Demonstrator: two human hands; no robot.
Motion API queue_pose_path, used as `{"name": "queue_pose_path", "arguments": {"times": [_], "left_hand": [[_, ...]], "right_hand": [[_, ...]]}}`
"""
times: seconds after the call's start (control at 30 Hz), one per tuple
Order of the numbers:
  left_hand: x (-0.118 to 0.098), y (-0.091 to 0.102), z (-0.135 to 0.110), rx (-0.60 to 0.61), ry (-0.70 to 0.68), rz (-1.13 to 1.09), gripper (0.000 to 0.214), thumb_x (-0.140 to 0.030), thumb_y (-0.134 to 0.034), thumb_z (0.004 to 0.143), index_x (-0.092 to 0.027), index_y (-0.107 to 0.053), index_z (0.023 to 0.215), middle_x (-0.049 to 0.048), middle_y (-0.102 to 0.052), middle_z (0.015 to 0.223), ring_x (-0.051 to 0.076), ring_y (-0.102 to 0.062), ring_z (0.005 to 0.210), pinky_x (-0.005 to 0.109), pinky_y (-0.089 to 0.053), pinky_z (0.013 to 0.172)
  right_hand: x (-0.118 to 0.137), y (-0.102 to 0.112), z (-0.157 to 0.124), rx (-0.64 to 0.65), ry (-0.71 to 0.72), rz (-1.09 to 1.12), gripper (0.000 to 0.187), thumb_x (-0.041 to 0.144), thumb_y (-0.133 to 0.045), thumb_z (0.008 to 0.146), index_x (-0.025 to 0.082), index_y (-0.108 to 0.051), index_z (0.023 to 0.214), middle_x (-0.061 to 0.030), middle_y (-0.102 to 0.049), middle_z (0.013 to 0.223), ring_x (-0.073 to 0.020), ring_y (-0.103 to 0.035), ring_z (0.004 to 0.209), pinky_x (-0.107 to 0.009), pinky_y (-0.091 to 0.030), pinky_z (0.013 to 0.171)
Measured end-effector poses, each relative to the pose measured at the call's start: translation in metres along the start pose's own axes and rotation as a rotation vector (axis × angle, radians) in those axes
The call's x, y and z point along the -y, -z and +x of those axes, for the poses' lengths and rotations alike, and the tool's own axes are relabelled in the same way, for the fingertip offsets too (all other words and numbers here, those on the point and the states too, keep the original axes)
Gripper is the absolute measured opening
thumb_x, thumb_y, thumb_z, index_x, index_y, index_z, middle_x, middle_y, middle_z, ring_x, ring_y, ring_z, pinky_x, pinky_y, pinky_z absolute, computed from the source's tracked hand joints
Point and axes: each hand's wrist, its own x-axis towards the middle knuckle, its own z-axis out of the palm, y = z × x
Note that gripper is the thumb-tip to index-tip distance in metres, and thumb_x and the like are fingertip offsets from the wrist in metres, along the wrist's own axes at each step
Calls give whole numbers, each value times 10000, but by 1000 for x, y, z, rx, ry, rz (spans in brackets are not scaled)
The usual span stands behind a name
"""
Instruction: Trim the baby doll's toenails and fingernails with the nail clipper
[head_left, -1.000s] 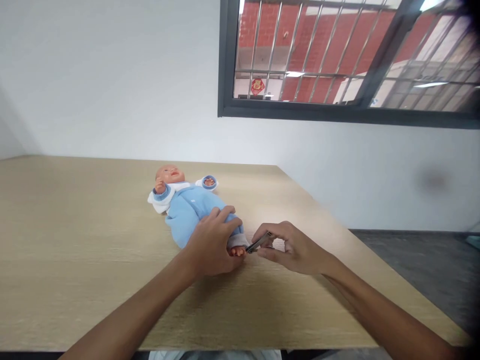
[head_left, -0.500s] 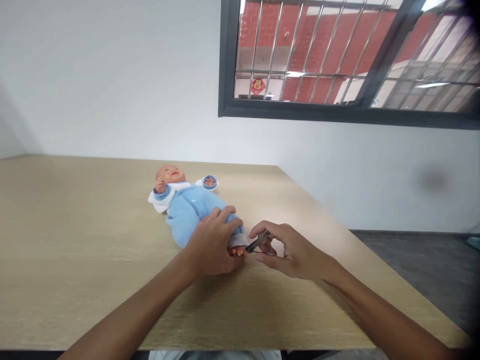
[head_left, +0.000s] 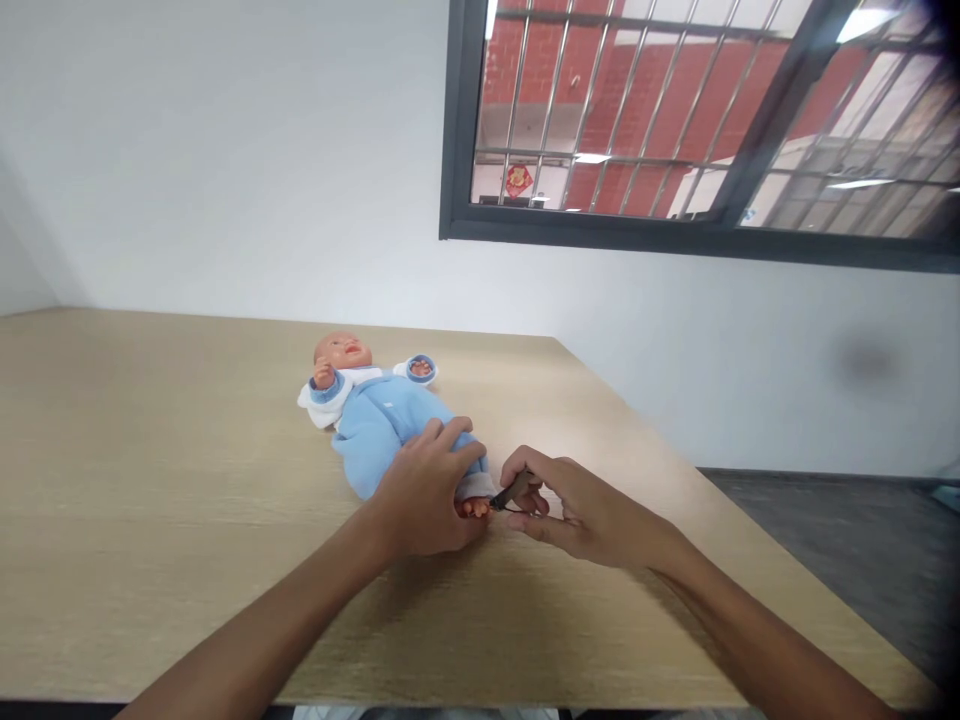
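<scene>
A baby doll (head_left: 379, 412) in a light blue suit lies on its back on the wooden table (head_left: 150, 480), head toward the far wall. My left hand (head_left: 424, 495) is wrapped round the doll's lower leg, holding its bare foot (head_left: 475, 508). My right hand (head_left: 577, 505) pinches a small metal nail clipper (head_left: 511, 492), whose tip touches the doll's toes. Both hands meet just right of the table's middle.
The table's right edge (head_left: 675, 470) runs diagonally, with dark floor (head_left: 840, 540) beyond it. A white wall stands behind, and a barred window (head_left: 675, 120) sits high at the right.
My right hand has shifted slightly left and lower, bringing the clipper closer onto the doll's toes. My left hand and the doll have stayed put.
</scene>
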Motion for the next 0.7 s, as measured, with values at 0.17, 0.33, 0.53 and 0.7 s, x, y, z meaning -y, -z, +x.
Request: {"name": "queue_pose_path", "arguments": {"times": [0.17,0.33,0.53,0.7], "left_hand": [[0,0,0,-4,-3,-8,408,-366,-638,713,-247,-584,1099,82,-449,1339,300,-470,1081,447,-476,859],[1,-1,1,1,-8,-17,421,-407,-660,706,-248,-583,1088,84,-445,1344,305,-471,1083,448,-479,859],[-1,0,0,9,0,0,425,-421,-643,735,-247,-579,1118,89,-443,1348,306,-467,1092,455,-478,864],[0,0,-1,11,-6,-1,446,-400,-667,708,-255,-579,1121,91,-434,1355,311,-463,1101,457,-475,866]], "right_hand": [[4,0,0,7,39,-79,201,362,-557,963,230,-437,1056,45,-482,757,-119,-455,679,-230,-348,615],[12,4,2,37,89,-221,157,324,-556,966,225,-450,1027,37,-499,782,-120,-459,675,-239,-329,614],[12,6,2,37,107,-249,137,352,-512,1002,217,-494,1020,35,-524,766,-122,-458,673,-248,-326,631],[8,3,1,38,94,-258,190,329,-585,949,226,-452,1036,41,-488,772,-124,-442,665,-249,-316,620]]}}
